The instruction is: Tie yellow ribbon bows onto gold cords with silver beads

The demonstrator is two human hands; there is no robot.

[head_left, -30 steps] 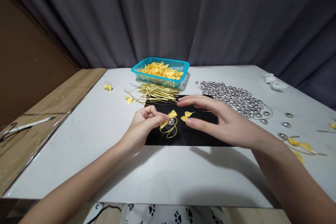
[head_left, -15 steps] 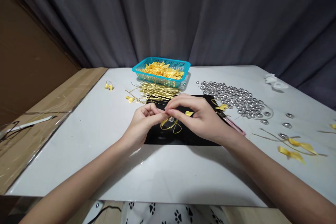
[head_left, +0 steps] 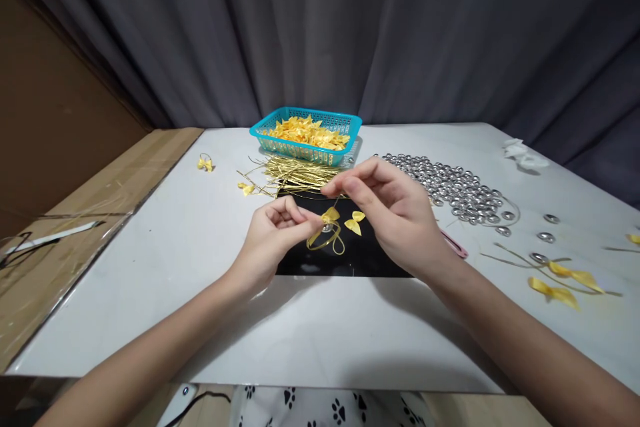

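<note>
My left hand [head_left: 283, 227] is closed, its thumb and forefinger pinching a yellow ribbon bow [head_left: 330, 215]. Below that bow sit a shiny silver bead [head_left: 327, 227] and loops of gold cord [head_left: 340, 243]. My right hand [head_left: 395, 213] is raised just to the right, thumb and forefinger pinched on a thin strand [head_left: 335, 201] that runs down toward the bow; whether it is thread or a needle is too fine to tell. Another yellow bow [head_left: 355, 222] lies on the black mat [head_left: 325, 267] under my hands.
Behind the mat lie a bundle of gold cords [head_left: 300, 175] and a blue basket [head_left: 306, 109] of yellow bows. Silver beads [head_left: 457, 188] spread to the right. A pink-handled tool [head_left: 455, 245] is partly hidden by my right wrist. Loose bows [head_left: 555, 292] lie at the right.
My right hand has moved up and right, away from my left fingertips, with the thin strand in its pinch. The held bow now shows; my left hand stays put.
</note>
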